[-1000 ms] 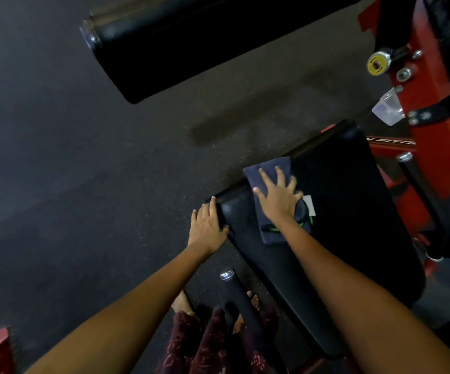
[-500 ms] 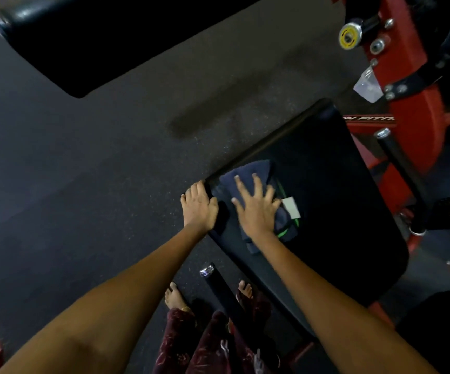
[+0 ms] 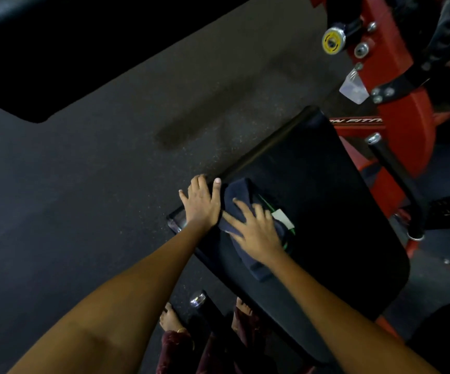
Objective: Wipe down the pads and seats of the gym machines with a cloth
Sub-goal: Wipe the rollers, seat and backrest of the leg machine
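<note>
Right hand (image 3: 256, 236) is flat on a dark blue cloth (image 3: 245, 211), fingers spread, pressing it onto the black seat pad (image 3: 326, 211) near the pad's left edge, about center frame. Left hand (image 3: 202, 203) sits just beside it, fingers straight, resting over that same edge with the thumb up against the cloth. So neither grip is pinching anything, both are just pressing.

What could go wrong, I'd guess: the cloth is bunched with a white tag (image 3: 283, 218) sticking out, so it may roll under the palm and skip spots. It's also right at the pad's edge, so 1 hard stroke could push it off onto the rubber floor (image 3: 110, 184). The right half of the pad looks untouched.

Compared to 0.5 s ago, the right hand has turned more toward the left hand and the cloth has crumpled tighter between the 2. Left hand has barely shifted along the edge. The red machine frame (image 3: 407, 130) sits at upper right.
</note>
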